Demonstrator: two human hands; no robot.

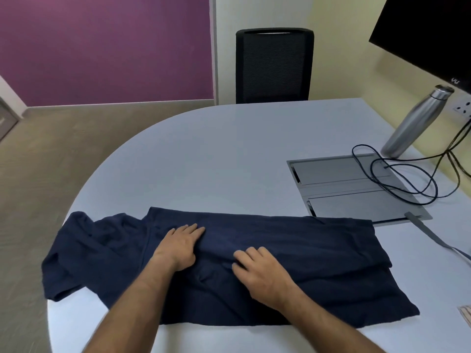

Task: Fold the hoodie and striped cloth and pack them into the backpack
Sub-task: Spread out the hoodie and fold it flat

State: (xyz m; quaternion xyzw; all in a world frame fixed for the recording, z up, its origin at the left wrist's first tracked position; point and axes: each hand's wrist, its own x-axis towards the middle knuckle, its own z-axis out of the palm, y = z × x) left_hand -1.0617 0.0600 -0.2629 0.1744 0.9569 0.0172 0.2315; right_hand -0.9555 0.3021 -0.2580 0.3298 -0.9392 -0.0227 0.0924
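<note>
Navy hoodie (293, 253) lay spread lengthwise across the near part of the pale desk (216, 159), partly folded. Left hand (178, 247) rested flat on it, fingers (193, 229) straight and held together, palm down. Right hand (260, 272) rested just beside, its fingers (244, 256) slightly bent and loosely spread on a fabric ridge, gripping nothing visibly. A steel bottle (418, 121) stood far right.

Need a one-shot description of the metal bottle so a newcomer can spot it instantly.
Start at the pale rounded table and go to its far right edge, below the black monitor. There a steel bottle stands beside the grey cable hatch and the looped black cables. It is the only shiny, upright, narrow-necked thing there.
</note>
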